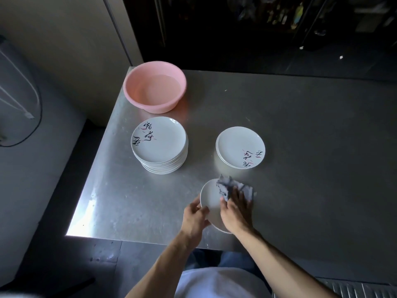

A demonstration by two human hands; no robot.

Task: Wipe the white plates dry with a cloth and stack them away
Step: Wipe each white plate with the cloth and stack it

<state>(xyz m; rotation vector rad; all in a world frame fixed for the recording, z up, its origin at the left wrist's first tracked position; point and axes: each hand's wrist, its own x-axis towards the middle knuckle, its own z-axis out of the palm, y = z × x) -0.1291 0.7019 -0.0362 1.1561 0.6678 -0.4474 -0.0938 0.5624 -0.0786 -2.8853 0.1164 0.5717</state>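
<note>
Hands wiping plate (211, 200) with cloth (233, 187), lower centre.
Left hand (196, 215) grips the rim; right hand (235, 211) presses the cloth flat-fingered. Keep the rim steady and sweep out to the edge.
</note>
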